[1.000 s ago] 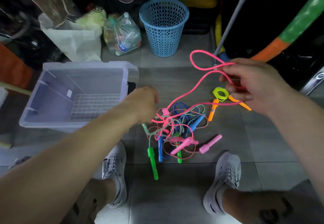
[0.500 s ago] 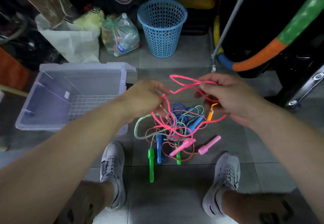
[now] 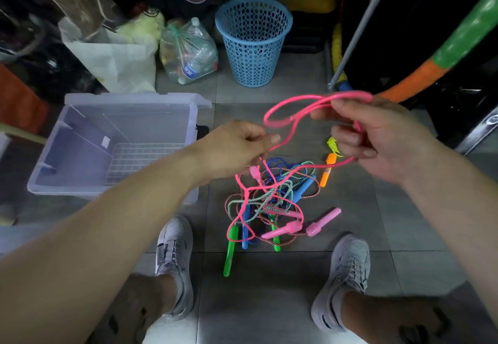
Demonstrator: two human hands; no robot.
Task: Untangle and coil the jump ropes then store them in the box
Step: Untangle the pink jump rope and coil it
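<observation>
A tangle of jump ropes lies on the grey tiled floor between my feet, with blue, green, pink and orange handles sticking out. A bright pink rope rises out of it in loops. My left hand pinches that pink rope above the pile. My right hand holds several loops of the same rope up at the right. A clear plastic box with a white wire grid inside stands open on the floor at the left.
A blue mesh wastebasket and a tied plastic bag of bottles stand behind. A slanted metal pole and a green-orange hoop are at the right. My two grey shoes flank the pile.
My right hand swung in toward the left hand, then lifted back right with a gathered pink loop. The left hand rose off the pile, pinching the pink rope.
</observation>
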